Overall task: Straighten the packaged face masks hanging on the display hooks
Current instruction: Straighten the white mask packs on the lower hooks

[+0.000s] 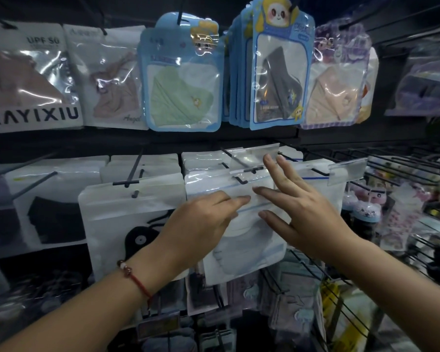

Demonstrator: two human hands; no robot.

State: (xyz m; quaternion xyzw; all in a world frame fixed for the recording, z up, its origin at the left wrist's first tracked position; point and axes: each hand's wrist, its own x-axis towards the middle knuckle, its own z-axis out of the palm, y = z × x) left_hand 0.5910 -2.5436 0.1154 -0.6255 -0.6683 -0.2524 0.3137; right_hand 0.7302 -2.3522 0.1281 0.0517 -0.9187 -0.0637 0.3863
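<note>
Both hands meet on a white mask packet [241, 240] hanging from a black hook [239, 179] in the lower row, its bottom edge swung out toward the viewer. The left hand [201, 224] lies flat on its front, fingers [235, 200] straight and together. The right hand [302, 212] has fingers spread, tips touching the packet's upper right. A black-mask packet [127, 214] hangs just beside its left edge; wire hooks [391, 163] crowd the right.
</note>
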